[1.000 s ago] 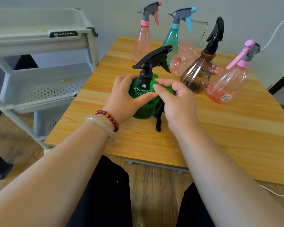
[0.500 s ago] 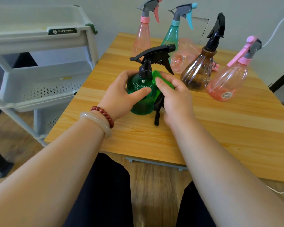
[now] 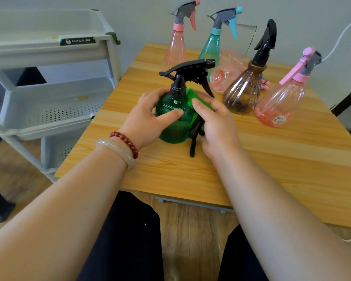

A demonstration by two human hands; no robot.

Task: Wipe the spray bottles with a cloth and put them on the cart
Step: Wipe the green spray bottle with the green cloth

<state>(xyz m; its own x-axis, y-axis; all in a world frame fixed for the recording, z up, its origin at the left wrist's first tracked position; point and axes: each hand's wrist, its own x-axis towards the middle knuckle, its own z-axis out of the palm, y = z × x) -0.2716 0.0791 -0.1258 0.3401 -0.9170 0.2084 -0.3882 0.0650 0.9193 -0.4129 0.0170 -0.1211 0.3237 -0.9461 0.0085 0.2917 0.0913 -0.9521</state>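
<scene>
Left hand [image 3: 146, 118] grips the round green plastic spray bottle [image 3: 174, 130] — right hand [image 3: 217, 126] clutches a crumpled green cloth [image 3: 190, 93] at its three o'clock.

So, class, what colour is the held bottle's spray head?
Black; the spray head shows best in the head view.

One view is being supplied, from a wide-angle camera worn on the head. The scene is being looked at forward and steeply down, from above the seated person's lap. Both forearms are being framed from the bottom corners. At close range, frame centre is being taken up by the left hand [image 3: 148, 118], the right hand [image 3: 217, 126], the round green translucent plastic spray bottle [image 3: 174, 120] and the crumpled green cloth [image 3: 191, 93]. The light wooden tabletop [image 3: 272, 159] is being viewed from its near edge toward the wall. The grey plastic tiered cart [image 3: 49, 47] is being caught at the left border.
</scene>
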